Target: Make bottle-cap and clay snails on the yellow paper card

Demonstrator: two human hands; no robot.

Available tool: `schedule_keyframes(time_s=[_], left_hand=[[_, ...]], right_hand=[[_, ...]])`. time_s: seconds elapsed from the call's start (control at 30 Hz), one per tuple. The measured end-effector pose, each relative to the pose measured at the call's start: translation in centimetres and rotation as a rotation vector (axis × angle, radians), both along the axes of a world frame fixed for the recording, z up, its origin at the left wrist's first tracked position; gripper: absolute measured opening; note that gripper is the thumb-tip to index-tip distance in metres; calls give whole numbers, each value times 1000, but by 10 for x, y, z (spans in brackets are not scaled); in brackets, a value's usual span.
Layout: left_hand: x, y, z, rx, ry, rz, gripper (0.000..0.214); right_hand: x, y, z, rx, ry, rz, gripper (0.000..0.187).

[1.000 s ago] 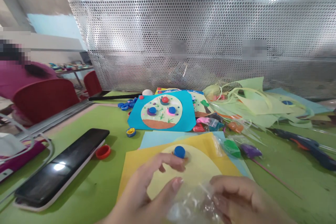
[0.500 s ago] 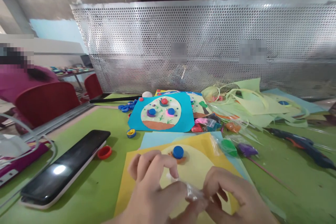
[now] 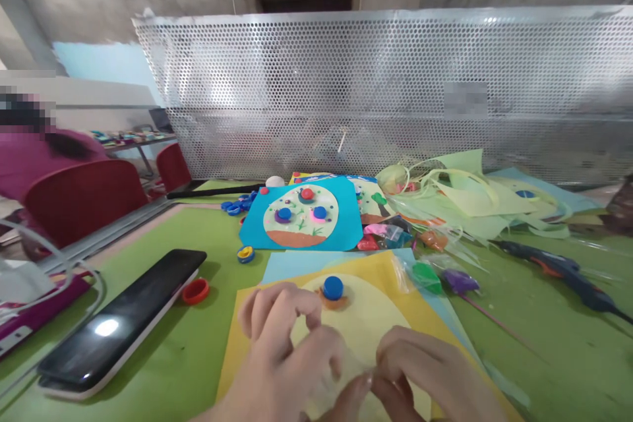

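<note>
Over the green surface (image 3: 188, 356), at bottom centre, blurred clear plastic (image 3: 325, 393) is pinched by the left hand (image 3: 287, 356) and right hand (image 3: 435, 369).

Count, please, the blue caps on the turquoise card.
2: left blue cap and right blue cap, both on the pale oval, below the red cap. None seems hidden.

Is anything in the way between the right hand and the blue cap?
Nothing that I can see. Between the right hand and the blue cap there's only the pale circle; the left hand is mostly left of that path.
</note>
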State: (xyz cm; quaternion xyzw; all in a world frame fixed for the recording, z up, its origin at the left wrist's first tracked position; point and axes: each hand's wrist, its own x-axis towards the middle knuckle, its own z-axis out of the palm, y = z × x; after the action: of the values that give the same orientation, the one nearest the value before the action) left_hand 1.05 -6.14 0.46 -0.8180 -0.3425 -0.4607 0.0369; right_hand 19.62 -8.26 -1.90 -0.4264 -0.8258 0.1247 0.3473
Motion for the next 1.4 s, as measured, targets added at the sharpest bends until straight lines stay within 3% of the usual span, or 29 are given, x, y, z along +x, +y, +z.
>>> schedule_keyframes(time_s=[0.03,0.13,0.23,0.33,0.43,0.5,0.6,0.67,0.73,0.87,1.0,1.4], left_hand=[[-2,1,1,14,29,-21,10],[-7,5,2,13,134,-92,26],[-8,9,3,-108,173,-193,12],[-5,12,7,-229,176,-262,6],[-1,13,15,-347,197,-240,14],[1,13,20,-406,217,-240,17],[1,14,20,-409,229,-205,16],[1,14,14,-414,193,-136,17],[2,14,6,-417,115,-77,16],[5,15,-6,-361,-9,-112,16],[5,17,-6,-335,-59,-105,18],[6,19,-4,-230,66,-6,19]], right_hand=[[0,0,0,-63,30,-6,25],[1,1,2,-214,93,-37,31],[4,3,3,-195,30,-30,31],[6,5,6,98,-129,-27,31],[5,7,12,459,-257,-70,39],[4,8,16,588,-298,-97,38],[3,10,21,702,-317,-180,21],[2,10,24,663,-302,-248,18],[-2,10,27,502,-297,-249,24],[-12,12,28,160,-287,-186,31],[-15,16,21,-28,-254,-173,31],[-19,11,1,280,-288,-305,27]])
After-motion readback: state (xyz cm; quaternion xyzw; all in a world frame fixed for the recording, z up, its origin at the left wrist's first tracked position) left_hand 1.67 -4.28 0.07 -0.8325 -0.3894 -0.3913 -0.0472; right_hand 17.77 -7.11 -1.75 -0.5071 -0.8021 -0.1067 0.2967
